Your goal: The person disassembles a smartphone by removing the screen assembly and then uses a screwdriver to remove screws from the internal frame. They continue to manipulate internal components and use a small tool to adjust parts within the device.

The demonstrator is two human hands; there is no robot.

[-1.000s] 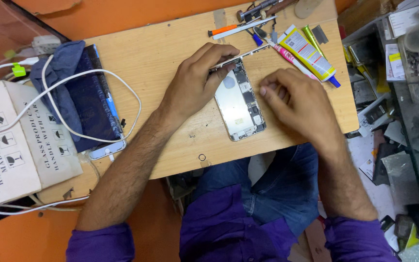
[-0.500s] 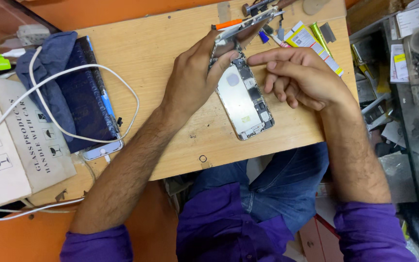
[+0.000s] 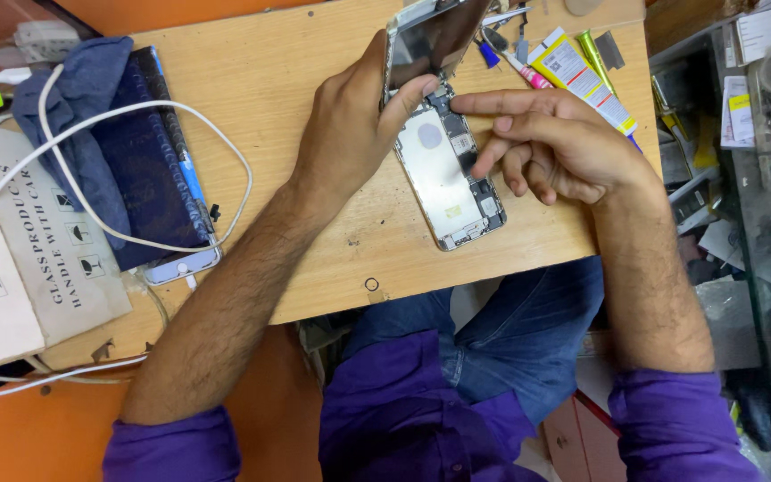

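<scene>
An opened phone body [image 3: 446,183] lies on the wooden table [image 3: 269,80], its inner parts showing. My left hand [image 3: 350,125] grips the phone's screen panel [image 3: 435,37] and holds it tilted up from the body's far end. My right hand [image 3: 551,143] rests beside the body, with the index finger stretched out to the top of the phone's insides and another fingertip touching its right side.
A blue cloth over a dark tablet [image 3: 127,152] with a white cable [image 3: 136,107] lies at the left, next to a white cardboard box [image 3: 20,241]. Small tools, pens and a yellow tube [image 3: 577,71] lie at the far right. A cluttered shelf [image 3: 742,152] stands on the right.
The screen panel has been lifted up off the phone body by my left hand. My right hand's index finger has moved in onto the exposed top of the body.
</scene>
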